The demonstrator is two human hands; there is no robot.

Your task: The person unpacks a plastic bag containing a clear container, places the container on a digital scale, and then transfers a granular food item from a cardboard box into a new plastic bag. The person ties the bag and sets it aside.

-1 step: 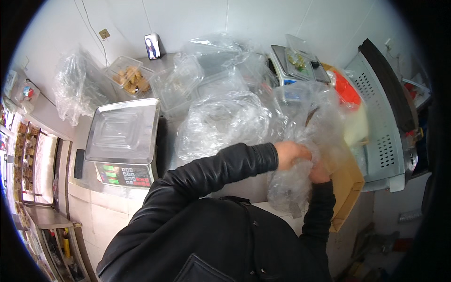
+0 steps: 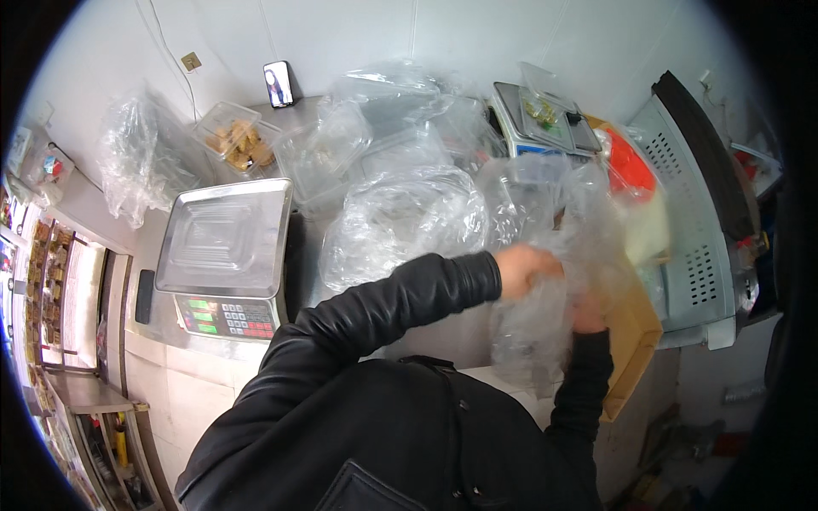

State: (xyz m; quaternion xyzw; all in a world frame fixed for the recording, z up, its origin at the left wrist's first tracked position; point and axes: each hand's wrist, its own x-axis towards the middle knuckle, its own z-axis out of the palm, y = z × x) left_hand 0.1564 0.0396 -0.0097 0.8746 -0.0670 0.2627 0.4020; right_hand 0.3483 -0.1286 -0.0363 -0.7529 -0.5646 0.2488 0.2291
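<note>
While the left hand [image 2: 527, 271] pinches a clear bag [image 2: 530, 336], right hand [image 2: 589, 310] grip's too blurry to call; handling looks unfinished tbh.

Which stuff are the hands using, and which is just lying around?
Seems in use:
- plastic bag, held by the left hand, right hand beside it

Seemingly just lying around:
- lit phone
- left-side scale
- brown food
</note>
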